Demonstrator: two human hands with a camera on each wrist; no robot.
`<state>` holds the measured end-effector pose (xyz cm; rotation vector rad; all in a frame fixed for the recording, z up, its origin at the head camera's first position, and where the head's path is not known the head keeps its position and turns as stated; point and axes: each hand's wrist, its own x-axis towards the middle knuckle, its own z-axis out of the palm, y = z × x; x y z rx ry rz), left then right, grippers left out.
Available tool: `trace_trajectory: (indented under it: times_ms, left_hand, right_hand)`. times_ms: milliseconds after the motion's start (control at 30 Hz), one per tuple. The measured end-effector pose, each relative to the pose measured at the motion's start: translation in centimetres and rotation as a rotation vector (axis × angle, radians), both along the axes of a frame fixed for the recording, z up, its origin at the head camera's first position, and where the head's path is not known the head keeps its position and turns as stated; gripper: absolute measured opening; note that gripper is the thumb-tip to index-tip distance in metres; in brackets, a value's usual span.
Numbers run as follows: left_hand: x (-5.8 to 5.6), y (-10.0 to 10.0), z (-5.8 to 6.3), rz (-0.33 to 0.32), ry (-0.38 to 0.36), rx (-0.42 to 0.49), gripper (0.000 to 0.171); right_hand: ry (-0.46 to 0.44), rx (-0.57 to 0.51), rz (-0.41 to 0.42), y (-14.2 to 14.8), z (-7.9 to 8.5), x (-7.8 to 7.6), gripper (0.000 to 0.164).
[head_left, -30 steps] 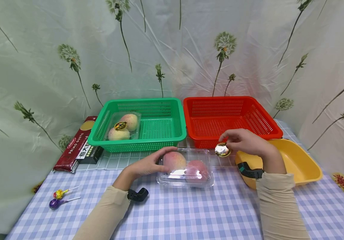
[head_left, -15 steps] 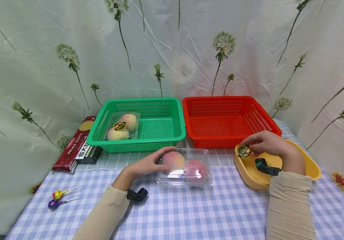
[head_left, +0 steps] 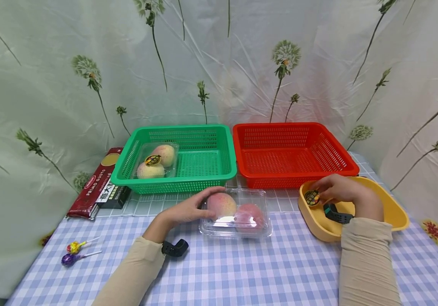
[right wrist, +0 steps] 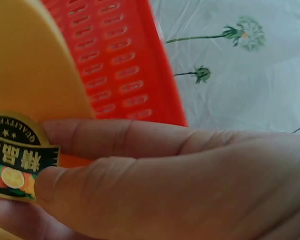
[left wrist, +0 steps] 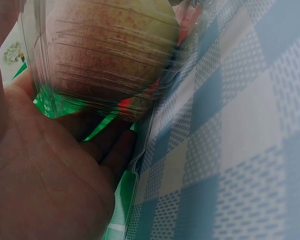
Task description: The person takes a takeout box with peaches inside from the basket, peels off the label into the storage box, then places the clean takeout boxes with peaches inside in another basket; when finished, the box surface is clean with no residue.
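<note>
At the middle of the table stands a clear plastic fruit box (head_left: 255,196) with two peaches (head_left: 250,217) inside. My left hand (head_left: 186,209) holds its left end, thumb on the near side and fingers round the far side; the left wrist view shows the palm (left wrist: 45,170) close beside the box wall. My right hand (head_left: 337,189) is inside the yellow basin (head_left: 322,230) near its left end. Between thumb and fingers it pinches a round black and gold fruit sticker (right wrist: 15,157), printed with fruit and lettering.
Behind the box are a green basket (head_left: 199,182), holding another box of peaches (head_left: 151,171), and a red basket (head_left: 264,182). A spaghetti packet (head_left: 96,187) and a black box (head_left: 115,197) lie at the left. Two lollipops (head_left: 70,258) lie nearer the front.
My right hand has moved right with the sticker, from beside the fruit box to over the yellow basin, then down into it. My left hand has stayed on the box.
</note>
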<state>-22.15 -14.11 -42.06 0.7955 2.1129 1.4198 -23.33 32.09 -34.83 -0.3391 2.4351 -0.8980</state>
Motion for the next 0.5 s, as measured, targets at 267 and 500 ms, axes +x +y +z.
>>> trace_trajectory:
  times_ms: [267, 500]
  left_hand:
    - [0.0, 0.0, 0.0, -0.004, 0.010, -0.014, 0.061]
    - [0.3, 0.1, 0.4, 0.004, 0.003, -0.017, 0.057]
  right_hand:
    - [-0.089, 0.077, -0.124, 0.1, 0.2, 0.6, 0.043]
    - [-0.053, 0.142, -0.125, 0.0, 1.3, 0.8, 0.049]
